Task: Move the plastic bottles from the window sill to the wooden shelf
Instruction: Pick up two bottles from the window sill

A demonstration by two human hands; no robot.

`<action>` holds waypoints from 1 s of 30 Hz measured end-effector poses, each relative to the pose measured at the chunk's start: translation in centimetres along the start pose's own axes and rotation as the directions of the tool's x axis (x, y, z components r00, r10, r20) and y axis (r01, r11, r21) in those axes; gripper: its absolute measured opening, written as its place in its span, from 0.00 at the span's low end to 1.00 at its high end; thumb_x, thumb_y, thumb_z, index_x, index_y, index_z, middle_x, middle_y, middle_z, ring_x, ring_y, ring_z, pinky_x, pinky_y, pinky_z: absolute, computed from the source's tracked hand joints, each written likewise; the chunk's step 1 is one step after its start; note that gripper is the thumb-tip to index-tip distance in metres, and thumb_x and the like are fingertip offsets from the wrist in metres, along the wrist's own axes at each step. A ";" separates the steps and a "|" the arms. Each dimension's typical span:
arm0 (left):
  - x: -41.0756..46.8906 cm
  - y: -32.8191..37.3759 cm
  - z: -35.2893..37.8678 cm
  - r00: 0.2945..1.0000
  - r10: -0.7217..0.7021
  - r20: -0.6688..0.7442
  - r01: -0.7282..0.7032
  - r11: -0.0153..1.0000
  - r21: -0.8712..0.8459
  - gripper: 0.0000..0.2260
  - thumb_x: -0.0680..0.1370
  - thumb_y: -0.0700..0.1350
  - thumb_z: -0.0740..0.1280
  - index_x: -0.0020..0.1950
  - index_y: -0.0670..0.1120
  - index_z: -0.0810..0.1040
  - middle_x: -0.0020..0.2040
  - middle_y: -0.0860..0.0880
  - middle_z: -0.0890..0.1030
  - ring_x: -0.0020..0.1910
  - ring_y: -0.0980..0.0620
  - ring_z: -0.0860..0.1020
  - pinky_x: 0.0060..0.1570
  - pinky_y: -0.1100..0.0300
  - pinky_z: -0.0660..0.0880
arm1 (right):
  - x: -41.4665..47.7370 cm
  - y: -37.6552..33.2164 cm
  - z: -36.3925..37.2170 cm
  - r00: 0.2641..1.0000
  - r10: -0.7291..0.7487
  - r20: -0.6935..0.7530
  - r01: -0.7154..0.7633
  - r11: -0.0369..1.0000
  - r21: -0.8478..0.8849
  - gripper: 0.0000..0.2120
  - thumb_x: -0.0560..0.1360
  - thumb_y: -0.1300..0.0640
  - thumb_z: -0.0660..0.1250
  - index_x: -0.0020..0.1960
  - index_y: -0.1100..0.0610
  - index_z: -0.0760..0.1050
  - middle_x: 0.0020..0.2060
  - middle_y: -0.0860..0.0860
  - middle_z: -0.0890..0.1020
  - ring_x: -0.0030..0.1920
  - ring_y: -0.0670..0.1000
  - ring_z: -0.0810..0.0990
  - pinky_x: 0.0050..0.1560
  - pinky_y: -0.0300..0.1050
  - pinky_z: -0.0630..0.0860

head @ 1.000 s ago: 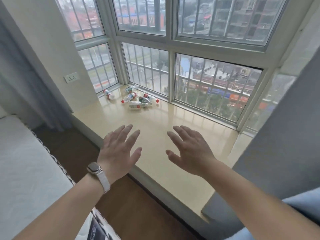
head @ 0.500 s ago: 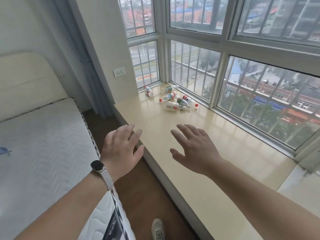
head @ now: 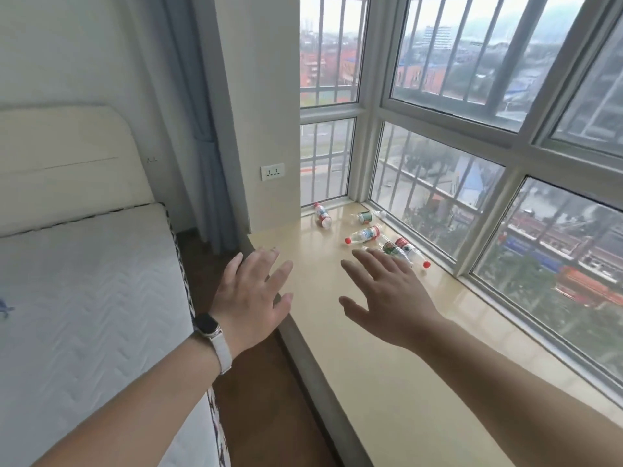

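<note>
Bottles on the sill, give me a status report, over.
Left hand, right hand open, empty. Bottles lying on the window sill, none picked up. No obstacle seen; wooden shelf out of view.

Left arm: bare forearm, entering from the lower left and stretched forward.
Left wrist: wears a watch [head: 206, 326] with a dark face and a pale strap.
Left hand [head: 251, 298]: palm down, back toward the camera, fingers straight and slightly spread, thumb out to the right; holds nothing.
Right arm: bare forearm, entering from the lower right.
Right hand [head: 387, 299]: palm down, fingers straight and fanned, thumb out to the left; holds nothing.
Hands: side by side, apart.
</note>
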State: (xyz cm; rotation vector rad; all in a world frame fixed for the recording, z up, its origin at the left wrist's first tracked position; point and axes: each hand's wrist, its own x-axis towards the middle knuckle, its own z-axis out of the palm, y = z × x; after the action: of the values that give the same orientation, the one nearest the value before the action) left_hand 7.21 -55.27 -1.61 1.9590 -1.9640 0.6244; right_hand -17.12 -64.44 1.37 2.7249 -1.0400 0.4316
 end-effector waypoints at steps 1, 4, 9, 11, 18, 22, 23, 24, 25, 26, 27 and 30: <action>0.8 -1.0 0.2 1.000 0.000 0.004 0.000 1.000 0.006 0.21 0.76 0.56 0.60 0.66 0.48 0.73 0.67 0.42 0.77 0.67 0.39 0.74 0.67 0.38 0.66 | 1.3 0.0 0.3 1.000 -0.013 0.001 0.013 1.000 -0.003 0.28 0.75 0.38 0.57 0.68 0.53 0.73 0.67 0.56 0.77 0.68 0.60 0.74 0.64 0.57 0.71; 2.4 -3.4 1.0 1.000 0.005 0.000 -0.005 1.000 0.007 0.22 0.76 0.56 0.60 0.66 0.47 0.76 0.67 0.42 0.77 0.67 0.39 0.75 0.67 0.38 0.67 | 4.5 0.0 1.1 1.000 -0.024 -0.001 0.024 1.000 0.003 0.28 0.75 0.38 0.59 0.68 0.54 0.73 0.67 0.56 0.77 0.68 0.60 0.73 0.65 0.57 0.71; 4.8 -6.7 2.5 0.999 0.003 -0.035 -0.002 1.000 0.022 0.21 0.77 0.55 0.60 0.66 0.47 0.75 0.66 0.41 0.78 0.65 0.38 0.76 0.65 0.38 0.69 | 9.3 0.7 2.8 0.998 -0.060 -0.024 0.060 0.998 -0.010 0.27 0.74 0.38 0.59 0.66 0.54 0.74 0.65 0.55 0.78 0.66 0.59 0.74 0.64 0.56 0.72; 5.7 -7.7 3.3 0.999 0.005 -0.033 -0.004 1.000 0.024 0.21 0.76 0.55 0.61 0.66 0.48 0.73 0.66 0.41 0.78 0.65 0.38 0.76 0.65 0.38 0.69 | 10.9 1.0 3.7 0.998 -0.065 -0.017 0.065 0.998 -0.001 0.27 0.75 0.39 0.59 0.67 0.54 0.74 0.64 0.55 0.78 0.66 0.59 0.74 0.63 0.56 0.72; 11.1 -10.5 7.0 0.999 -0.021 0.040 0.021 1.000 0.016 0.21 0.77 0.55 0.60 0.66 0.47 0.75 0.67 0.41 0.77 0.66 0.39 0.75 0.66 0.38 0.69 | 17.0 3.6 8.2 0.997 -0.075 0.031 0.074 0.997 0.029 0.28 0.74 0.39 0.59 0.66 0.55 0.74 0.64 0.56 0.78 0.65 0.61 0.75 0.62 0.57 0.73; 15.4 -12.3 10.9 0.996 -0.034 0.087 0.033 0.999 0.016 0.21 0.77 0.56 0.61 0.67 0.48 0.75 0.67 0.42 0.77 0.66 0.39 0.75 0.66 0.39 0.69 | 21.8 5.9 11.6 0.995 -0.078 0.064 0.075 0.996 0.048 0.28 0.74 0.39 0.59 0.66 0.55 0.74 0.64 0.57 0.78 0.65 0.61 0.75 0.62 0.57 0.73; 16.7 -12.8 12.0 0.994 -0.044 0.102 0.042 0.999 0.017 0.22 0.77 0.56 0.61 0.67 0.48 0.76 0.68 0.42 0.77 0.66 0.39 0.76 0.66 0.39 0.69 | 23.1 6.7 12.5 0.994 -0.075 0.074 0.071 0.996 0.053 0.28 0.74 0.39 0.59 0.66 0.55 0.74 0.64 0.56 0.78 0.65 0.61 0.75 0.62 0.57 0.73; 18.1 -13.3 13.0 0.992 -0.050 0.115 0.049 0.999 0.016 0.22 0.77 0.56 0.61 0.68 0.48 0.76 0.68 0.42 0.77 0.67 0.39 0.76 0.66 0.39 0.69 | 24.4 7.6 13.4 0.994 -0.067 0.085 0.062 0.996 0.059 0.28 0.74 0.39 0.59 0.67 0.55 0.75 0.64 0.56 0.78 0.65 0.61 0.75 0.62 0.57 0.73; 19.4 -13.6 14.1 0.991 -0.051 0.126 0.049 0.999 0.012 0.22 0.77 0.56 0.61 0.68 0.48 0.75 0.68 0.42 0.77 0.67 0.39 0.76 0.66 0.40 0.69 | 25.7 8.5 14.2 0.994 -0.057 0.097 0.050 0.997 0.066 0.29 0.74 0.39 0.58 0.67 0.55 0.74 0.64 0.56 0.78 0.65 0.60 0.75 0.62 0.57 0.73; 20.8 -14.0 15.1 0.990 -0.048 0.133 0.048 0.999 0.007 0.22 0.77 0.56 0.61 0.68 0.48 0.75 0.68 0.43 0.77 0.67 0.40 0.76 0.67 0.40 0.68 | 26.9 9.4 15.0 0.993 -0.051 0.106 0.043 0.997 0.071 0.29 0.74 0.38 0.58 0.67 0.55 0.74 0.64 0.56 0.78 0.65 0.60 0.75 0.62 0.56 0.72; 22.2 -14.2 16.2 0.989 -0.044 0.139 0.044 0.999 0.005 0.22 0.77 0.56 0.61 0.68 0.48 0.75 0.68 0.43 0.77 0.67 0.40 0.76 0.67 0.41 0.67 | 28.0 10.3 15.9 0.992 -0.051 0.114 0.043 0.996 0.076 0.29 0.74 0.38 0.58 0.68 0.55 0.74 0.64 0.56 0.78 0.65 0.60 0.75 0.62 0.56 0.72; 26.6 -15.0 19.5 0.987 -0.034 0.156 0.033 0.999 0.008 0.22 0.77 0.56 0.61 0.68 0.48 0.75 0.68 0.43 0.77 0.67 0.41 0.75 0.68 0.42 0.64 | 31.1 13.5 18.5 0.993 -0.058 0.101 0.049 0.995 0.090 0.30 0.74 0.39 0.58 0.68 0.56 0.74 0.64 0.57 0.78 0.65 0.61 0.75 0.63 0.56 0.71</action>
State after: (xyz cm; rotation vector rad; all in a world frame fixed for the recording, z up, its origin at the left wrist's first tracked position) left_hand 23.19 -87.69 -3.73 2.0977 -2.0158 0.4808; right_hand -0.38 -98.76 -4.58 2.8727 -0.9921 0.3371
